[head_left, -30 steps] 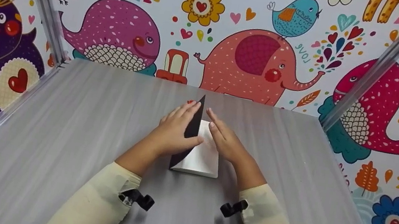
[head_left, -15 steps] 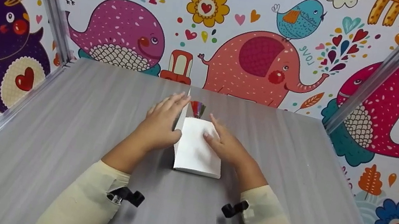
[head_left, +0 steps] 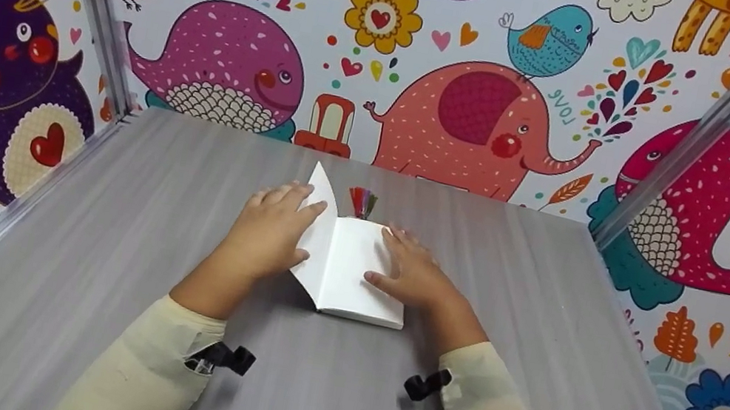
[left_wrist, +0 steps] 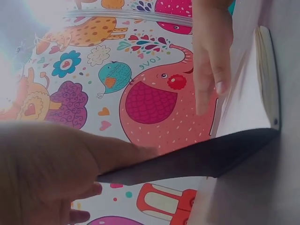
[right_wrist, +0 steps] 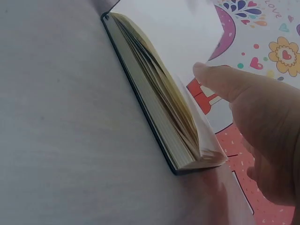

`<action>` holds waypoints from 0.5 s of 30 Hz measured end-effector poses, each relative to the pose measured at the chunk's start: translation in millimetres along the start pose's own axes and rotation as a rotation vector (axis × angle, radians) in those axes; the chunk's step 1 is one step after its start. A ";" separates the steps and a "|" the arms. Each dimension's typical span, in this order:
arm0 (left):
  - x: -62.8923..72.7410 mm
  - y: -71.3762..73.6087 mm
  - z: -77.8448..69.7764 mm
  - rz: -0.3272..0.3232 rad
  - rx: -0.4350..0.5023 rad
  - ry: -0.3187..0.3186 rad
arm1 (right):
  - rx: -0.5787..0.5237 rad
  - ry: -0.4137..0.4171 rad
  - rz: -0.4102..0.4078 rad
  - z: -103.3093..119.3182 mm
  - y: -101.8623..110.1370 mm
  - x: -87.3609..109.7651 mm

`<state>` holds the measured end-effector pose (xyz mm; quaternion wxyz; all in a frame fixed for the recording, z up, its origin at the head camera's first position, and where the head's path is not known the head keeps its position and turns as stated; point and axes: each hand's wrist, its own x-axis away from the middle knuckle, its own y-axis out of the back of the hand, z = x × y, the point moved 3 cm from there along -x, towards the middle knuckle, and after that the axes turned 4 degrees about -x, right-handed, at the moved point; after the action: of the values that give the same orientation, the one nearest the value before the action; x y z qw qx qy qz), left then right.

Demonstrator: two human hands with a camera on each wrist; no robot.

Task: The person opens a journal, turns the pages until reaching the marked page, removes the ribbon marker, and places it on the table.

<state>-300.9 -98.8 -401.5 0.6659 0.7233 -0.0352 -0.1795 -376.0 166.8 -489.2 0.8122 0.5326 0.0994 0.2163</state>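
Note:
A small black-covered notebook lies on the table, opened to blank white pages. Its front cover stands tilted up on the left, black outside, with a white inner page. My left hand is at that raised cover, its thumb and fingertips against the white inner side and the fingers extended. My right hand is spread at the right edge of the page block, fingertips over the white page. Its thumb points across the page in the right wrist view. Red, purple and green ribbon ends stick out beyond the notebook's top edge.
The grey table runs back to a wall printed with cartoon animals. Metal posts stand at its back corners. Both forearms wear pale sleeves with black clips.
The left hand has moved left, swinging the notebook's cover from leaning over the pages to tilted open leftward. The white pages and ribbons have come into view. The right hand has spread and lowered slightly.

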 end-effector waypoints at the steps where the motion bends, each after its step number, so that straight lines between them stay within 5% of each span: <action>1: 1.2 -0.5 1.3 0.003 -0.015 -0.004 | 0.007 -0.004 0.002 -1.1 -0.3 0.0; 8: 4.9 -9.5 8.7 0.062 -0.055 -0.002 | 0.026 -0.021 0.039 -10.6 -0.1 1.5; 15: -0.9 -36.5 12.1 0.173 -0.050 0.004 | 0.013 -0.040 0.080 -11.9 -2.7 6.1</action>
<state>-312.3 -106.0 -437.5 0.6967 0.7012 -0.0916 -0.1207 -374.7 178.5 -496.1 0.8013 0.5457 0.0633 0.2371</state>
